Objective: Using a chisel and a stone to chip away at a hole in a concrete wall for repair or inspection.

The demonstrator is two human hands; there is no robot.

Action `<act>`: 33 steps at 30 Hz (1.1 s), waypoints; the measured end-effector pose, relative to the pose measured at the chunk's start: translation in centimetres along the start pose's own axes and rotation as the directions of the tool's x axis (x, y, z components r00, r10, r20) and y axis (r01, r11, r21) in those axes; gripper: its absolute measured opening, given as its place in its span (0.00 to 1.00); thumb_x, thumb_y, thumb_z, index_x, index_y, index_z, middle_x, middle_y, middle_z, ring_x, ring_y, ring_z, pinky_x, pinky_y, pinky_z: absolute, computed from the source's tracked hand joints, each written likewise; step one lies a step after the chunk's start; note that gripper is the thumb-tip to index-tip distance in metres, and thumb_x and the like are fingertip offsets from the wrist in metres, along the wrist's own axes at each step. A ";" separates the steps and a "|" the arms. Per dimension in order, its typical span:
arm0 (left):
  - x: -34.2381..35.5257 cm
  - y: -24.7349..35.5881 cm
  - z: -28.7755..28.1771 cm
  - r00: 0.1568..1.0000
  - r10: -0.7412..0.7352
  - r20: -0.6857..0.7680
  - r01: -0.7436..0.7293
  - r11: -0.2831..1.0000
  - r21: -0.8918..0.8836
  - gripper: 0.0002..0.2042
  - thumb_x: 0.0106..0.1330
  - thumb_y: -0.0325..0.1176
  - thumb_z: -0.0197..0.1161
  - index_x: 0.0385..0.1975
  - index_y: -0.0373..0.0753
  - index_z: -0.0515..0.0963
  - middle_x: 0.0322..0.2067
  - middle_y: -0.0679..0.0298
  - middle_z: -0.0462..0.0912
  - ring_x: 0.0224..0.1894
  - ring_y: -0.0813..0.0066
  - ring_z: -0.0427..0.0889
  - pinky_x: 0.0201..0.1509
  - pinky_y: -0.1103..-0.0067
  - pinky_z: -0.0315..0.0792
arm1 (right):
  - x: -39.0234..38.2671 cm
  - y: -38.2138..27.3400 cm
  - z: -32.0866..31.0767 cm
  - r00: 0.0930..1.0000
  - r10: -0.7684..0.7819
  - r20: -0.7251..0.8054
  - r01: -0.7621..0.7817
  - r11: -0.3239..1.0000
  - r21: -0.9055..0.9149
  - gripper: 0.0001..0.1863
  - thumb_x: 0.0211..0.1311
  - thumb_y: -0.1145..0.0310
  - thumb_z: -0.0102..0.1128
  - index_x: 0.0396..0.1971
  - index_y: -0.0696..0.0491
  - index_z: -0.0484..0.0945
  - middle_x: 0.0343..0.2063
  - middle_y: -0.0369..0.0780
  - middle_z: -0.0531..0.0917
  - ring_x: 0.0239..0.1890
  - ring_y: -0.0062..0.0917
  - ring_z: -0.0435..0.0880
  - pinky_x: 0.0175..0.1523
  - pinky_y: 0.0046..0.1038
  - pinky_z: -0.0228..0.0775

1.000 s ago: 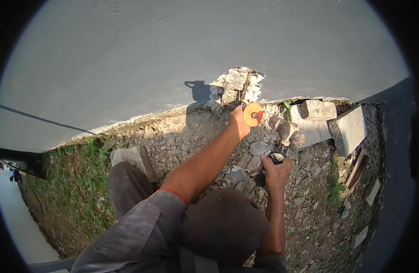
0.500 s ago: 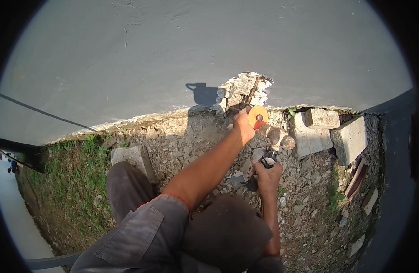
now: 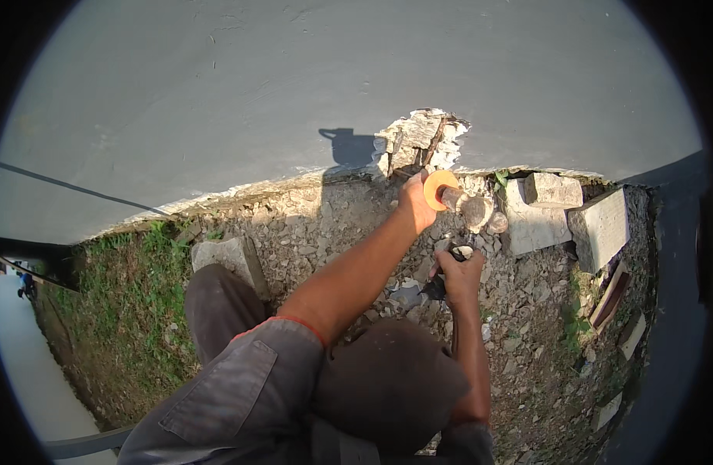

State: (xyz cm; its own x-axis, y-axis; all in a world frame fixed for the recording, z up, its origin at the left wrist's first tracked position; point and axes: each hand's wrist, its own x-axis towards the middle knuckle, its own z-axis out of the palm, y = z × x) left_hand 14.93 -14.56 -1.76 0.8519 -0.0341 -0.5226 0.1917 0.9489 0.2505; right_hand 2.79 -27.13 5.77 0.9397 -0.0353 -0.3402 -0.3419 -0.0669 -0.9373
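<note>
My left hand (image 3: 415, 203) is closed around a chisel at the foot of the grey wall, just behind its round orange hand guard (image 3: 433, 188). The chisel's tip is hidden by the hand, close to a broken patch (image 3: 418, 143) where cracked pale masonry shows. My right hand (image 3: 462, 277) is wrapped around the black handle of a hammer (image 3: 477, 212). Its stout, dusty head is beside the chisel's struck end; I cannot tell whether they touch. A small round stone (image 3: 497, 223) appears to the right of the hammer head.
Concrete blocks (image 3: 599, 230) lean together at the right by the wall (image 3: 240, 101). Another block (image 3: 231, 260) stands beside my left knee (image 3: 221, 310). Broken rubble (image 3: 519, 333) covers the ground, with grass (image 3: 139, 310) at the left and wood scraps (image 3: 609, 298) at the right.
The hammer head has come slightly up, nearer to the chisel's end, with my right hand following. My left hand keeps its grip by the broken patch. The whole view has shifted a little.
</note>
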 end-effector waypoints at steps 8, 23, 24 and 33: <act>-0.3 2.4 -0.2 0.998 0.054 -0.013 -0.055 0.997 -0.052 0.16 0.71 0.38 0.35 0.41 0.38 0.71 0.42 0.58 0.78 0.43 0.63 0.78 0.49 0.66 0.74 | -4.8 -17.7 -7.6 0.453 -0.882 -0.128 0.889 0.457 -0.002 0.07 0.55 0.76 0.52 0.32 0.62 0.66 0.26 0.44 0.71 0.24 0.26 0.72 0.33 0.28 0.71; 0.4 1.8 -0.8 1.000 0.011 -0.022 -0.011 1.000 0.009 0.16 0.70 0.37 0.38 0.41 0.37 0.75 0.38 0.58 0.81 0.39 0.64 0.80 0.45 0.65 0.77 | -4.9 -11.1 -3.6 0.841 -0.533 -0.087 0.540 0.838 0.077 0.12 0.49 0.82 0.62 0.34 0.60 0.72 0.26 0.37 0.77 0.25 0.16 0.75 0.30 0.19 0.68; 0.1 1.6 -0.2 1.000 0.016 -0.021 -0.016 0.999 -0.040 0.16 0.70 0.36 0.38 0.42 0.36 0.74 0.39 0.58 0.80 0.40 0.64 0.80 0.48 0.66 0.76 | -5.6 -15.1 -4.4 0.745 -0.650 -0.152 0.665 0.742 0.085 0.09 0.50 0.81 0.60 0.32 0.61 0.71 0.23 0.39 0.76 0.23 0.19 0.74 0.30 0.21 0.68; 0.2 3.1 -0.4 0.995 0.070 0.074 -0.072 0.997 0.016 0.14 0.70 0.35 0.38 0.34 0.38 0.73 0.37 0.58 0.79 0.39 0.64 0.78 0.47 0.64 0.74 | 0.9 -2.8 0.8 0.984 -0.067 0.168 0.109 0.961 -0.255 0.10 0.48 0.74 0.61 0.31 0.60 0.72 0.23 0.39 0.78 0.26 0.18 0.76 0.29 0.21 0.66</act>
State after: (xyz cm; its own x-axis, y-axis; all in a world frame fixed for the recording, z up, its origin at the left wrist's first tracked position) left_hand 15.50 -11.52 -1.48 0.8968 0.0099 -0.4423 0.1379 0.9437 0.3007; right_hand 4.63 -26.20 8.06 0.9489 0.1371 -0.2843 -0.2287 -0.3222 -0.9186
